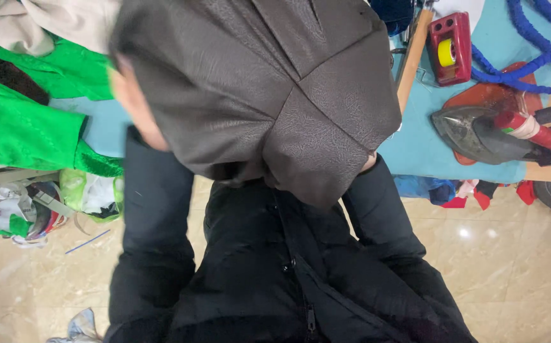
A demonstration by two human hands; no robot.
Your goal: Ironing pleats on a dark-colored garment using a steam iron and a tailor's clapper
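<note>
**Dark fabric piece held up close, both hands gripping its sides**

The step in hand looks like lifting and turning a sewn piece for a check: the grey-brown fabric piece (256, 89), with seams meeting at its centre, hangs in the air between the camera and the counter (421, 146), above the person's black padded jacket (275, 273). The left hand (132, 105) shows as a blurred edge at the cloth's left side and appears closed on it. The right hand (369, 162) is almost wholly hidden behind the lower right corner; only a sliver shows, so its grip cannot be told for sure.

By my judgement, laying the piece down calls for a flat stretch of the turquoise counter, and the cloth itself blocks the view of what lies beneath it.

To the right, an iron (479, 133) rests on its orange pad, with blue hose (523, 63) and a red tape dispenser (450, 47) behind; a wooden ruler (412, 57) stands just beside the cloth's right edge. Green cloth (21, 121) crowds the left. The counter's near edge runs under the hands, with tiled floor (510, 267) below.
</note>
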